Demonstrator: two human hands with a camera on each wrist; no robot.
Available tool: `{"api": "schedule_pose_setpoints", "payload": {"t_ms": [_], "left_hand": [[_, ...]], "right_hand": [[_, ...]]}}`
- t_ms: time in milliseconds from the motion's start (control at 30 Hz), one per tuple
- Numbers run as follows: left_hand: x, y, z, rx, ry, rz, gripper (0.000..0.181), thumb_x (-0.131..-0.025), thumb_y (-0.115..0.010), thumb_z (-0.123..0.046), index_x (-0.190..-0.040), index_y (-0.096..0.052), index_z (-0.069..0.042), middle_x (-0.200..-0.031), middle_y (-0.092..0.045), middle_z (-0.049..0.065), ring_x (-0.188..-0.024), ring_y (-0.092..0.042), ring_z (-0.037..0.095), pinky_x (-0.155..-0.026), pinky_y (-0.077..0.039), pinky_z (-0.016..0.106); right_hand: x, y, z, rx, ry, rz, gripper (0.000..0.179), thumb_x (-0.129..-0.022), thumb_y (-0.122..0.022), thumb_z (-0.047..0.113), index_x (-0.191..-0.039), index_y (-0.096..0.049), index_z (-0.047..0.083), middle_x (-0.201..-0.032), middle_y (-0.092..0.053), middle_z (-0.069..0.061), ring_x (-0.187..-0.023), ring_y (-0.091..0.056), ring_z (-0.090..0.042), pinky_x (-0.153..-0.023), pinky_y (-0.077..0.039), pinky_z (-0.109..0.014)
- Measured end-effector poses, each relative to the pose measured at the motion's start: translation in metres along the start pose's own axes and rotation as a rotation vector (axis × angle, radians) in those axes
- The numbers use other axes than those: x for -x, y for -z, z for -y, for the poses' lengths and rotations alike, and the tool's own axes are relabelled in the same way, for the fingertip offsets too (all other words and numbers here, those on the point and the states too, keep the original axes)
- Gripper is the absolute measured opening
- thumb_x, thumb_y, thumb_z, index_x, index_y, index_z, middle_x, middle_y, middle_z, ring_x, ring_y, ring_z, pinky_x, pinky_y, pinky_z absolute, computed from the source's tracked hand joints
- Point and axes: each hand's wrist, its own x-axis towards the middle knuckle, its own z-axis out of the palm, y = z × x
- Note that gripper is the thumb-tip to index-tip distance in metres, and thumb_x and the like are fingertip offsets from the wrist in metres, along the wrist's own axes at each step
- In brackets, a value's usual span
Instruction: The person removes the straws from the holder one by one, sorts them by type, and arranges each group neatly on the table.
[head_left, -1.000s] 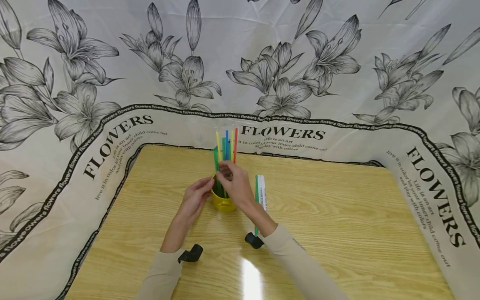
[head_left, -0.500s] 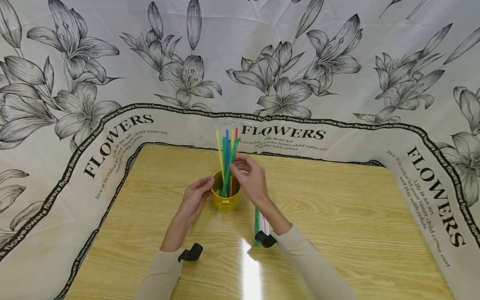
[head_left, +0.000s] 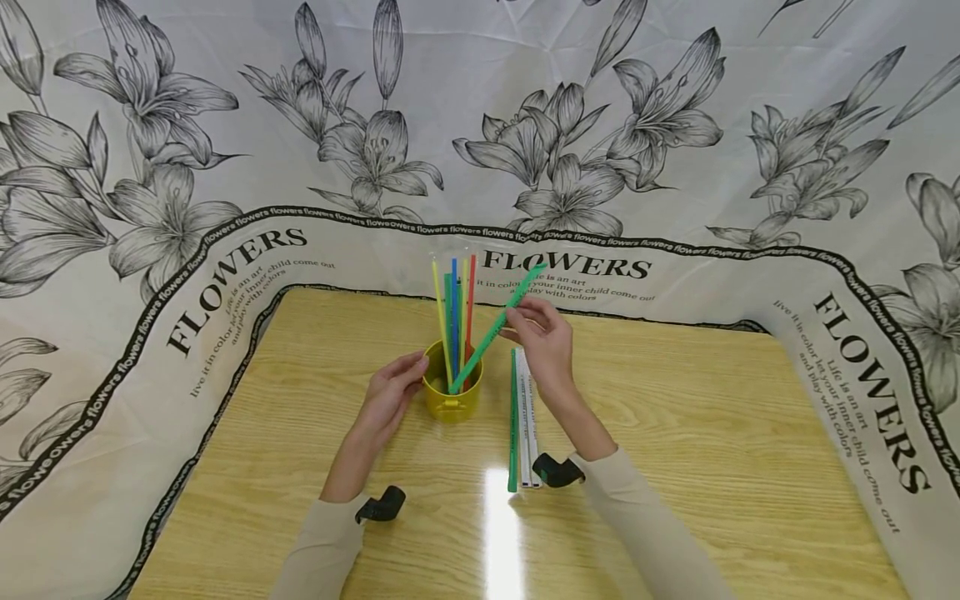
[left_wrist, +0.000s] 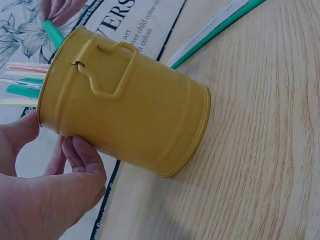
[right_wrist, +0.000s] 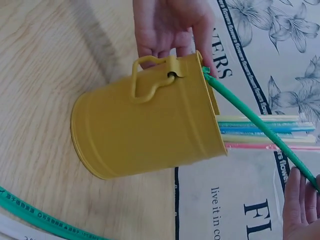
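Observation:
A small yellow metal bucket [head_left: 452, 408] with a wire handle stands on the table, holding several wrapped straws, among them a blue straw [head_left: 454, 308] and a red straw [head_left: 470, 304]. My left hand [head_left: 392, 396] steadies it on the left, with thumb at the rim and curled fingers against the side [left_wrist: 82, 157]. Between thumb and fingers, my right hand [head_left: 547, 342] pinches a green-wrapped straw [head_left: 491, 333] near its upper part. That straw slants to the right, its lower end inside the bucket's mouth, as the right wrist view also shows [right_wrist: 250, 114].
Right of the bucket, another green-wrapped straw [head_left: 513, 433] and white-wrapped straws [head_left: 527, 433] lie side by side on the wooden table [head_left: 675, 442]. A white flower-printed cloth [head_left: 420, 150] rises behind the table. Black camera mounts [head_left: 384, 505] sit on both wrists.
My right hand has moved right from above the bucket, tilting the green-wrapped straw away from the upright ones. The straws on the table are now uncovered. My left hand stays in place.

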Motion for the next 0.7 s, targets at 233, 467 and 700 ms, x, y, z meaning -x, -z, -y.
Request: {"api": "schedule_pose_setpoints", "payload": {"t_ms": [233,467,700], "left_hand": [[0.000,0.001,0.001,0.005,-0.007,0.014,0.037,-0.104,-0.062,-0.008,-0.136,-0.057,0.008,-0.120,-0.062,0.006,-0.118,-0.057,0.024,-0.090,-0.052,0.023],[0.001,0.001,0.000,0.002,-0.001,0.013,0.036,-0.104,-0.061,-0.007,-0.137,-0.056,0.008,-0.122,-0.061,0.007,-0.120,-0.056,0.027,-0.092,-0.052,0.024],[0.000,0.001,0.001,0.005,-0.006,0.002,0.036,-0.104,-0.062,-0.007,-0.135,-0.057,0.009,-0.120,-0.062,0.006,-0.119,-0.056,0.026,-0.093,-0.052,0.026]], "right_hand": [[-0.002,0.017,0.001,0.018,-0.026,-0.050,0.025,-0.099,-0.066,-0.003,-0.122,-0.062,-0.011,-0.097,-0.069,-0.005,-0.087,-0.072,-0.015,-0.086,-0.060,-0.040],[0.004,0.032,-0.005,0.084,-0.056,-0.056,0.028,-0.098,-0.067,-0.001,-0.123,-0.062,-0.011,-0.099,-0.068,-0.005,-0.086,-0.070,-0.014,-0.085,-0.061,-0.037],[0.011,0.048,-0.015,0.137,-0.075,-0.063,0.029,-0.099,-0.066,0.000,-0.126,-0.062,-0.012,-0.098,-0.068,-0.003,-0.085,-0.069,-0.012,-0.083,-0.061,-0.034]]}}
